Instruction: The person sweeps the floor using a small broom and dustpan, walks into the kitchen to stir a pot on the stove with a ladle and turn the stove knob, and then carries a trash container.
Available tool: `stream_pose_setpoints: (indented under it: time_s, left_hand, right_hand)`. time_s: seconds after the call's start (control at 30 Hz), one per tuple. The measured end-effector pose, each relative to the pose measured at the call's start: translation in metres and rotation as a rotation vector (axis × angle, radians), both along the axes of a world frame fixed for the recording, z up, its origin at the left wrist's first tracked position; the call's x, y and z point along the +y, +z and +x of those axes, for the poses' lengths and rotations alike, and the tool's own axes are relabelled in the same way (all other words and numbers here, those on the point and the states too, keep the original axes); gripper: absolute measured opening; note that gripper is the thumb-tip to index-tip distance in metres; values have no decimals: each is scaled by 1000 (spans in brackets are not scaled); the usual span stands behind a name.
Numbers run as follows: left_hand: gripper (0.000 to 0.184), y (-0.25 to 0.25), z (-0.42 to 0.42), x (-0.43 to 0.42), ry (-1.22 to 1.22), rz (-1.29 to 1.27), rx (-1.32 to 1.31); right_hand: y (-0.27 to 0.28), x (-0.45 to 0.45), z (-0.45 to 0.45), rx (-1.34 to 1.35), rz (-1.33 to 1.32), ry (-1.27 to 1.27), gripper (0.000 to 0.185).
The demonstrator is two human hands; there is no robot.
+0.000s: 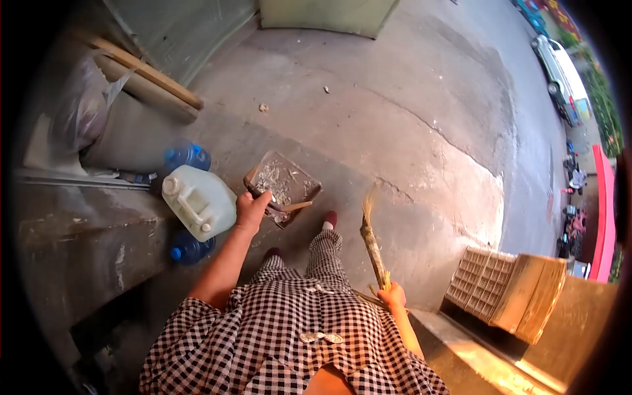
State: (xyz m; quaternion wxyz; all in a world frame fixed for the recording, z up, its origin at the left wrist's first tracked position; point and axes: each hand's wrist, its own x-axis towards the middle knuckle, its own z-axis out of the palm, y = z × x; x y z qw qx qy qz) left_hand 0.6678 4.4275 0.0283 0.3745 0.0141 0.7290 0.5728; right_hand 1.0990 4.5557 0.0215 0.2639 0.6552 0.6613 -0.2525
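Note:
My left hand is closed around the handle of a dustpan. In the pan lie pale flakes and bits of debris. On the other side of my body, my right hand grips a straw broom. The broom points away from me, its pale frayed bristles at the far end. Part of its near end is hidden behind my hand and clothing.
A large whitish plastic jug and blue water bottles stand left of the dustpan. Stacked cardboard and a crate are at right. Litter lies on the concrete floor. A white vehicle is parked beyond.

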Motion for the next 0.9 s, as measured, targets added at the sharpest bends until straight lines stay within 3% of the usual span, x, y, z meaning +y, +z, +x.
stream_pose_setpoints:
  time_s: [0.13,0.4,0.63,0.77,0.9]
  left_hand:
    - [13,-20,-21,32,288,66,107]
    - [16,-58,-76,57,434,-165,94]
    - [14,-137,-134,65,555,-107,45]
    - [16,-141,-164,81,667,-82,86]
    - [12,-172,-178,72,524,-253,-23]
  right_hand:
    - [-8,113,-62,18,-56,288,37]
    - [-48,267,-274,73,49,757,31]
    - [-104,335,-464,105,65,990,38]
    - [-147,362,-560,46,53,1118,39]
    - [-193,374,-643,5,88,1238,34]
